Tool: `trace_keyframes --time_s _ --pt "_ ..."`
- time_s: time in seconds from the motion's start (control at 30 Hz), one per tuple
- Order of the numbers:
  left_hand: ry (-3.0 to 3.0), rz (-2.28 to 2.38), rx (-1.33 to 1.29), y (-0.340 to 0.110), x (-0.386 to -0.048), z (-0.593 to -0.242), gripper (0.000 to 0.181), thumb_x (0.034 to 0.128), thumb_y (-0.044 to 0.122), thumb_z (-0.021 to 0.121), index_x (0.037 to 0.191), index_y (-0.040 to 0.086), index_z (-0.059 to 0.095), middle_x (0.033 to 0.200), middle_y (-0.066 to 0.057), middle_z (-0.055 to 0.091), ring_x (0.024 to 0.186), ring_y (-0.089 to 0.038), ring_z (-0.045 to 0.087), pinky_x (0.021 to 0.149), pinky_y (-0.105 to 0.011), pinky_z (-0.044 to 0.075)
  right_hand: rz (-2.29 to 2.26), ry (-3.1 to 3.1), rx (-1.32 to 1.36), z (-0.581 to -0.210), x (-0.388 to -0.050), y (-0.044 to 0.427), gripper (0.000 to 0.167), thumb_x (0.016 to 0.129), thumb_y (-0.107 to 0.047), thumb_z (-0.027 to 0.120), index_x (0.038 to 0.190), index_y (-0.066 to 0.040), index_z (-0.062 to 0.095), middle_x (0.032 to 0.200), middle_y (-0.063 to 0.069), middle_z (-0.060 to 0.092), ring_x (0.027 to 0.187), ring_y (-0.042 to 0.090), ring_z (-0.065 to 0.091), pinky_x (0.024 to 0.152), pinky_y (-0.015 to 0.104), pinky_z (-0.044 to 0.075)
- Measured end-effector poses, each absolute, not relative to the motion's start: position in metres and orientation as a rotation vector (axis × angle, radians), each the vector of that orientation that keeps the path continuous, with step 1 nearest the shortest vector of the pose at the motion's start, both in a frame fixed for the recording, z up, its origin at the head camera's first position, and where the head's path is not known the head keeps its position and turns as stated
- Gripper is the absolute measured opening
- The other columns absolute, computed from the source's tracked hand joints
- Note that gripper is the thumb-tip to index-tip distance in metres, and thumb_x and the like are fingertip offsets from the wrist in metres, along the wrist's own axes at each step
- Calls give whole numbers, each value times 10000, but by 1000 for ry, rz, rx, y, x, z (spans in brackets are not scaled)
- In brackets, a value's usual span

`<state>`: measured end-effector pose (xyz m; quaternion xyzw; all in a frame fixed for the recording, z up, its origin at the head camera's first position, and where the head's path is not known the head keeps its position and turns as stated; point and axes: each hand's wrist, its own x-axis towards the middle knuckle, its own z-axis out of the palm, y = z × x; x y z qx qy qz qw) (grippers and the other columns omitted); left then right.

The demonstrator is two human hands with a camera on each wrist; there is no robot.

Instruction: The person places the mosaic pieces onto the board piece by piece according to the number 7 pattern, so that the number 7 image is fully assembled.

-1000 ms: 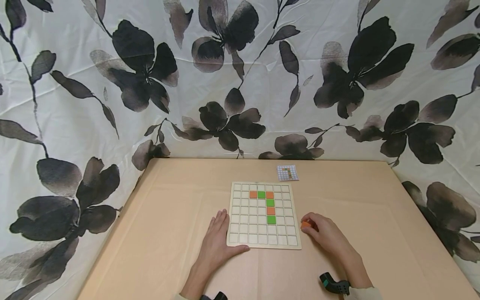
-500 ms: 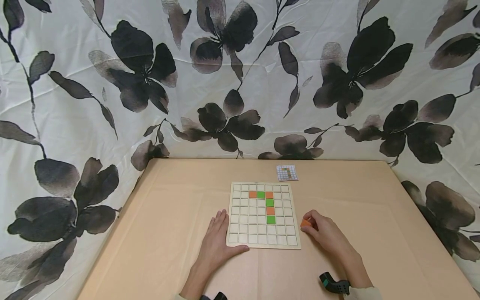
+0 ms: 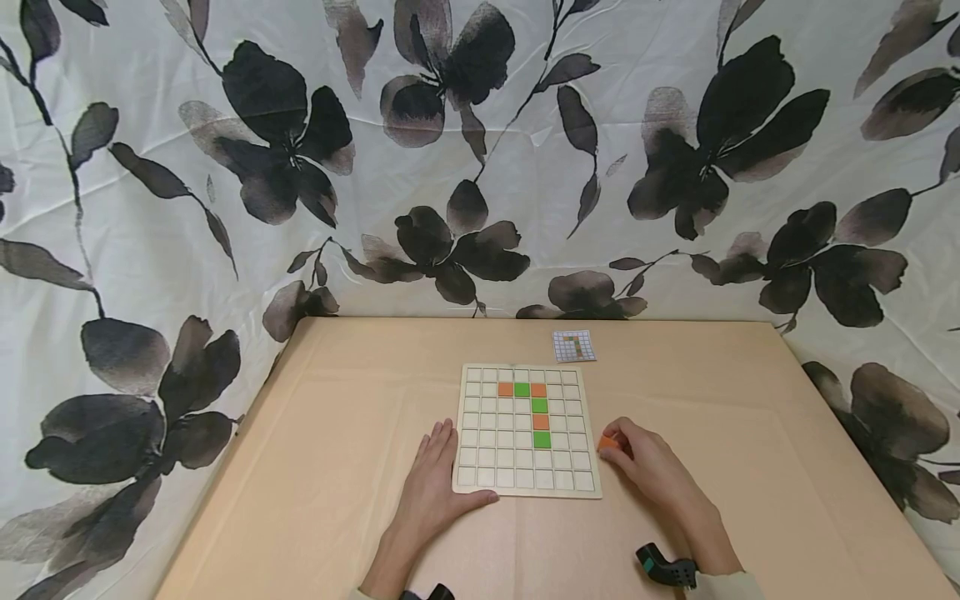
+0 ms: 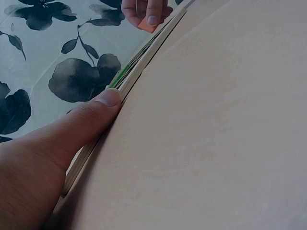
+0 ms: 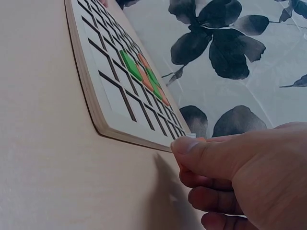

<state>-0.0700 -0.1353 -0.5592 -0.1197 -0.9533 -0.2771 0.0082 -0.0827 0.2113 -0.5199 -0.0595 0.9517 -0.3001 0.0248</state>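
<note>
A pale square grid board (image 3: 495, 461) lies on the table with orange and green square tiles set in some of its cells, including a green tile (image 3: 542, 439) lowest in the column. Along the board's left side my left hand (image 3: 435, 482) lies with straight fingers, its thumb touching the near edge; the left wrist view shows that thumb (image 4: 81, 122) against the rim. Just off the board's right edge, my right hand (image 3: 651, 465) pinches an orange tile (image 3: 607, 442) between thumb and fingers. In the right wrist view, the thumb (image 5: 206, 153) hides most of this tile.
A small printed card (image 3: 574, 346) with a coloured grid pattern lies behind the board. The table (image 3: 337, 392) is light tan, and a floral cloth (image 3: 525, 183) hangs behind it. A black band with a device (image 3: 667, 568) is on the right wrist.
My right hand has shifted slightly left and away from me with the orange tile, which is now tilted a little differently. The left hand and the board stay put.
</note>
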Motion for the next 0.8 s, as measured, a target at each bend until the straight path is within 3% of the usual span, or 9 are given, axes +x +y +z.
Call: trace_keyframes --time_s 0.8 --pt "-2971 -877 -375 -138 -71 -562 1246 649 783 742 1529 -15 364 1641 -150 302 1558 -276 213 1318 -394 162 -956 2929 -192 -520 -84 192 203 920 -199 731 1082 -126 633 885 -44 632 829 113 558 725 236 553"
